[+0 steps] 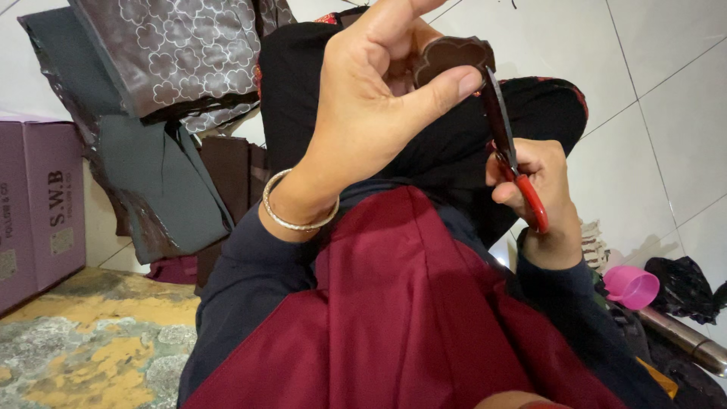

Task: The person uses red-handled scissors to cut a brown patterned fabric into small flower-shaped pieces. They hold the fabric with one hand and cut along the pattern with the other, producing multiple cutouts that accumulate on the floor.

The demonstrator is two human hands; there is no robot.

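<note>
My left hand [371, 98] is raised in the middle of the view and pinches a small dark brown scalloped fabric piece [448, 54] between thumb and fingers. A silver bangle [291, 216] circles that wrist. My right hand [538, 201] grips red-handled scissors [509, 151], whose blades point up and meet the right edge of the fabric piece. Both hands hover over my lap, which is covered by maroon cloth [401, 318] and black clothing.
Folded dark patterned fabric [182, 53] and grey fabric [148, 174] lie at the upper left on a white tiled floor [659, 98]. A purple box [38, 204] stands at the left. A pink cup [632, 286] and a metal flask [685, 337] sit at the lower right.
</note>
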